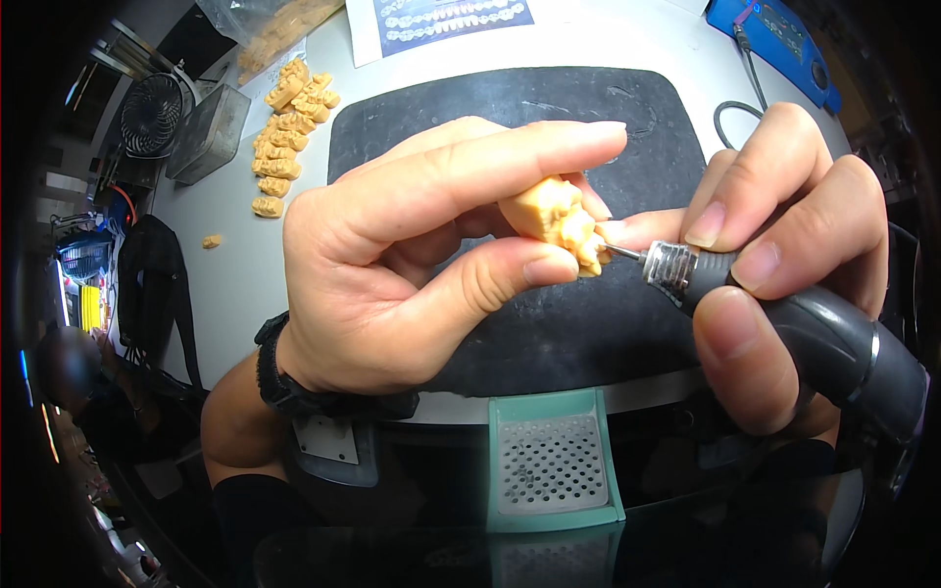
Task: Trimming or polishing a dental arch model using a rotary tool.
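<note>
Between the thumb and fingers of my left hand [421, 245] is a tan dental model [556, 218], a piece with several tooth shapes, held above the black mat. My right hand [784, 235] grips a dark rotary handpiece [818, 328] with a clear ribbed collar. Its thin metal bur [624, 253] points left and meets, or nearly meets, the right edge of the model. One finger of my right hand reaches toward the model beside the bur. Parts of the model are hidden behind my left fingers.
The black mat [392, 127] lies on a white table. Several tan dental models [279, 152] stand in a row at left, near a plastic bag [279, 29] and a metal box [209, 135]. A blue control box [779, 44] with a cable sits back right; a green perforated tray [554, 461] juts out in front.
</note>
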A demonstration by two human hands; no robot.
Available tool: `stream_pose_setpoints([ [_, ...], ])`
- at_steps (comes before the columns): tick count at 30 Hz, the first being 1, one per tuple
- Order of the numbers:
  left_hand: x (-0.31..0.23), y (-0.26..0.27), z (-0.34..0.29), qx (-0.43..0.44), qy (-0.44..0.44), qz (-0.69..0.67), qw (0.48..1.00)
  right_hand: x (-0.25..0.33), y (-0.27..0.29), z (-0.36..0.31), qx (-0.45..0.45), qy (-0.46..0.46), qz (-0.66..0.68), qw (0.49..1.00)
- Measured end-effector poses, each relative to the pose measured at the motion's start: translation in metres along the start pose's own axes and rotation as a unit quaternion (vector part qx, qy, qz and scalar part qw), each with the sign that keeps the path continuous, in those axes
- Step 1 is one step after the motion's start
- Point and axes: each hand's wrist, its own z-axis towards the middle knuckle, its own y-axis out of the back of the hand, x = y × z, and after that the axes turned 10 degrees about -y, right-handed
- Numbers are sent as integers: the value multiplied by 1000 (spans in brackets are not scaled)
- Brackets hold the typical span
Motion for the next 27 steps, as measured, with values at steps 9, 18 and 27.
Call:
stream_pose_setpoints([
  [9,1,0,0,3,-3,-4,1000,-1,4,0,17,11,-27,999],
  [18,1,0,-1,3,-2,-6,1000,-3,4,0,23,20,-37,999],
  [27,2,1,0,8,-8,-3,1000,-2,4,1,28,24,-38,999],
])
